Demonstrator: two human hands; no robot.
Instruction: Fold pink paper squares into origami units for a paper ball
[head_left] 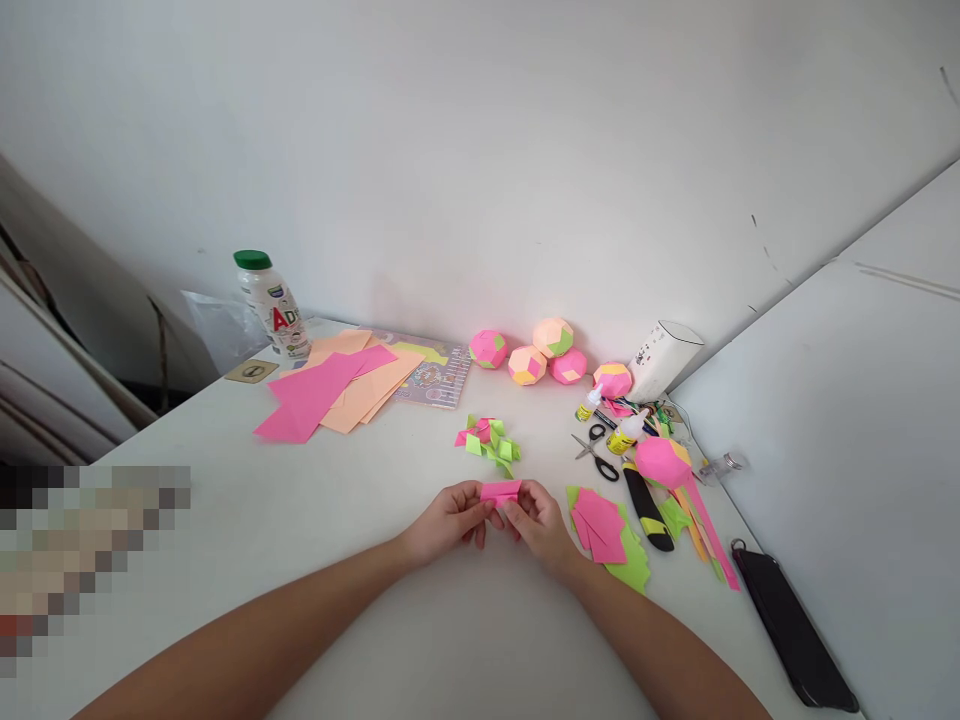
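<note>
Between both hands, above the front of the table, is a small folded piece of pink paper (500, 490). My left hand (450, 520) pinches its left end, thumb in front. At the right end, my right hand (541, 522) grips it the same way. Just beyond the hands lies a little heap of folded green and pink paper pieces (491, 445). To the right of my right hand rests a stack of pink and green paper sheets (604, 530).
Paper balls (527, 365) line the wall. Scissors (600, 455), a glue bottle (625, 434), a utility knife (646, 505) and a black pouch (795, 625) lie right. Peach and pink sheets (307, 400), a notebook (439, 372) and a white bottle (274, 310) are left.
</note>
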